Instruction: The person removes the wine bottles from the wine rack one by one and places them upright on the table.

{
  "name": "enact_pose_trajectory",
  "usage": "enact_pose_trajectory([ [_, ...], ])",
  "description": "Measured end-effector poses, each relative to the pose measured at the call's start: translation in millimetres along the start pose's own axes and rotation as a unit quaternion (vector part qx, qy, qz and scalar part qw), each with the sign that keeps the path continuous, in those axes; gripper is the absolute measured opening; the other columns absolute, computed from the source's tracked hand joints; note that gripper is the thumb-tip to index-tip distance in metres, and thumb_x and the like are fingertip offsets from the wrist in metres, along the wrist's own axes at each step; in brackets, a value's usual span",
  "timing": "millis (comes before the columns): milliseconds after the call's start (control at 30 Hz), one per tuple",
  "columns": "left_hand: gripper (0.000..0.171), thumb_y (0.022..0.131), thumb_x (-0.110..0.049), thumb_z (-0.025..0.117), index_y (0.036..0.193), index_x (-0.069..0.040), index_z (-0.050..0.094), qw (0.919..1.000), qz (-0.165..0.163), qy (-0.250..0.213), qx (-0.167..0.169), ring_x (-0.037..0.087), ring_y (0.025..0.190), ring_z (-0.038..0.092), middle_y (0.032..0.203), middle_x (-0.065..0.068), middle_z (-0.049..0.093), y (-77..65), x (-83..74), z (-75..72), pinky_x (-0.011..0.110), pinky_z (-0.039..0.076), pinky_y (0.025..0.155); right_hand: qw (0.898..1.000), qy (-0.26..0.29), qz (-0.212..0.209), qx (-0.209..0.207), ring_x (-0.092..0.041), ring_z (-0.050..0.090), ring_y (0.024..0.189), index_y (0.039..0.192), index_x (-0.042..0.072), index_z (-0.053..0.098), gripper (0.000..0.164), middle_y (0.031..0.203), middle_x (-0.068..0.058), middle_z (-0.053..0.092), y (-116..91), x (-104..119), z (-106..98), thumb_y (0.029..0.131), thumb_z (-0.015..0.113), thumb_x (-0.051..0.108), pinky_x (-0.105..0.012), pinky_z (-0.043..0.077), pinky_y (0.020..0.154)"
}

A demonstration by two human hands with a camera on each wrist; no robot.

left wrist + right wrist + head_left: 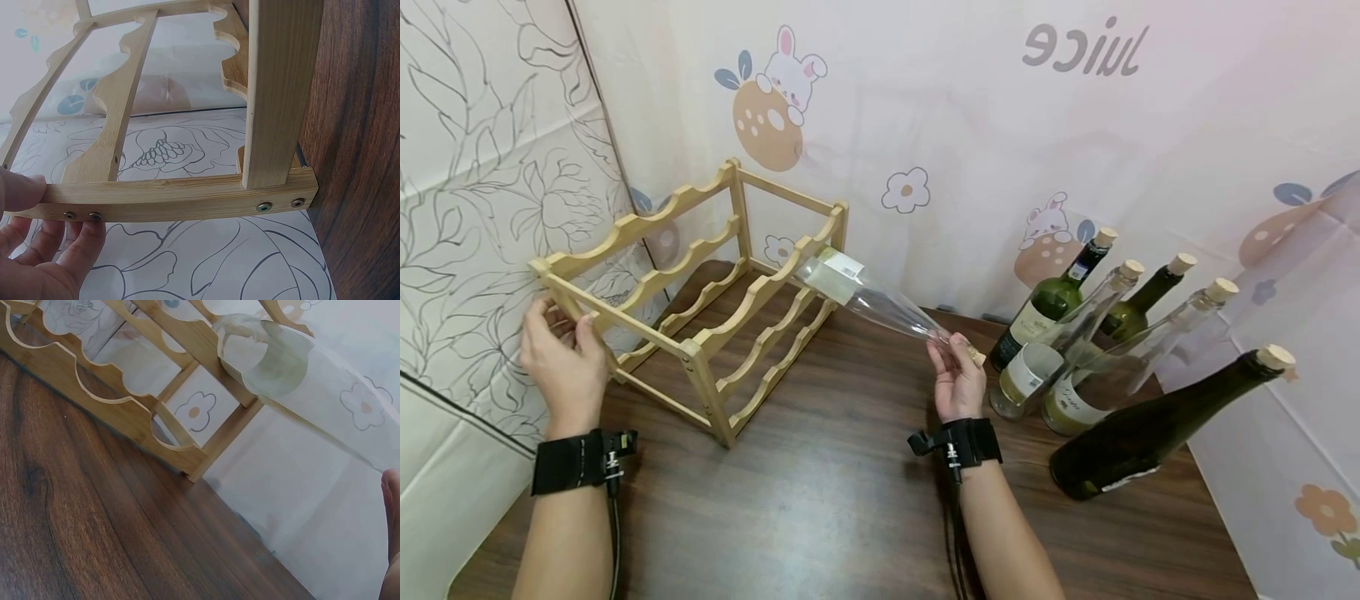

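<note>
My left hand (567, 354) grips a corner post of a light wooden wine rack (696, 354). In the left wrist view the thumb of this hand (47, 256) lies on one side of the post (175, 200) and the fingers on the other. My right hand (960, 379) holds a clear glass wine bottle (887, 304) by its neck, close to the cork. The bottle is tilted, its labelled base at the scalloped top rail near the rack's far right corner. In the right wrist view the bottle's base (275, 362) meets that rail; only part of the right hand (392, 531) shows.
Several corked bottles stand on the right of the dark wooden table (820, 500), among them a green bottle (1048, 308), a clear bottle (1030, 379) and a dark bottle (1150, 437). A printed curtain (925, 125) hangs behind, and a flower-patterned sheet (482, 167) on the left.
</note>
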State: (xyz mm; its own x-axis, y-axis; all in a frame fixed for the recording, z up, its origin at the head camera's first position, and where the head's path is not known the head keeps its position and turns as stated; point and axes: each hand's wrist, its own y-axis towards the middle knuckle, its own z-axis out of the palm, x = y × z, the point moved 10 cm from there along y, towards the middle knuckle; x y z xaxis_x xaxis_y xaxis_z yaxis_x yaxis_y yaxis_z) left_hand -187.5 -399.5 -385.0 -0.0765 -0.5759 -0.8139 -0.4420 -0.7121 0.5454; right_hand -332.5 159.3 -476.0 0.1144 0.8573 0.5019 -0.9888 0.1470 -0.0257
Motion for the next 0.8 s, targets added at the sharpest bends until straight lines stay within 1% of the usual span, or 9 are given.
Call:
enact_pose_trajectory([
  [167,0.039,0.1,-0.006,0.065,0.138,-0.003,0.061,1.0,0.001,-0.003,0.001,-0.013,0.095,0.05,0.106,-0.033,0.042,-0.4,-0.6,-0.3,0.008,0.052,0.092,1.0,0.001,-0.004,-0.001,-0.025,0.081,0.089,0.102,0.0,0.068,0.006,0.094,-0.016,0.081,-3.6,4.7,-2.1,0.103,0.062,-0.001,-0.035,0.065,0.087],
  [400,0.038,0.099,-0.007,0.065,0.138,-0.002,0.062,1.0,0.0,-0.001,-0.001,-0.013,0.095,0.05,0.106,-0.033,0.043,0.2,1.7,-0.6,0.008,0.052,0.091,0.999,-0.003,-0.036,-0.002,-0.024,0.081,0.084,0.101,-0.001,0.07,0.008,0.093,-0.017,0.08,-10.6,15.4,-0.2,0.101,0.063,-0.004,-0.035,0.066,0.082],
  [667,0.039,0.099,-0.007,0.065,0.138,-0.002,0.062,1.0,-0.002,-0.002,0.001,-0.014,0.095,0.05,0.106,-0.032,0.043,1.9,4.2,1.0,0.008,0.052,0.091,0.998,-0.024,-0.061,-0.007,-0.025,0.081,0.089,0.105,0.0,0.067,0.008,0.098,-0.017,0.08,-17.9,27.2,0.8,0.099,0.065,-0.006,-0.036,0.066,0.082],
  [800,0.039,0.099,-0.006,0.066,0.137,-0.001,0.062,1.0,0.0,-0.002,-0.004,-0.014,0.094,0.05,0.104,-0.032,0.043,2.4,5.2,0.7,0.008,0.052,0.091,0.997,-0.02,-0.069,0.001,-0.026,0.081,0.089,0.105,-0.001,0.067,0.009,0.098,-0.018,0.08,-21.0,33.5,3.0,0.099,0.065,-0.006,-0.036,0.066,0.082],
])
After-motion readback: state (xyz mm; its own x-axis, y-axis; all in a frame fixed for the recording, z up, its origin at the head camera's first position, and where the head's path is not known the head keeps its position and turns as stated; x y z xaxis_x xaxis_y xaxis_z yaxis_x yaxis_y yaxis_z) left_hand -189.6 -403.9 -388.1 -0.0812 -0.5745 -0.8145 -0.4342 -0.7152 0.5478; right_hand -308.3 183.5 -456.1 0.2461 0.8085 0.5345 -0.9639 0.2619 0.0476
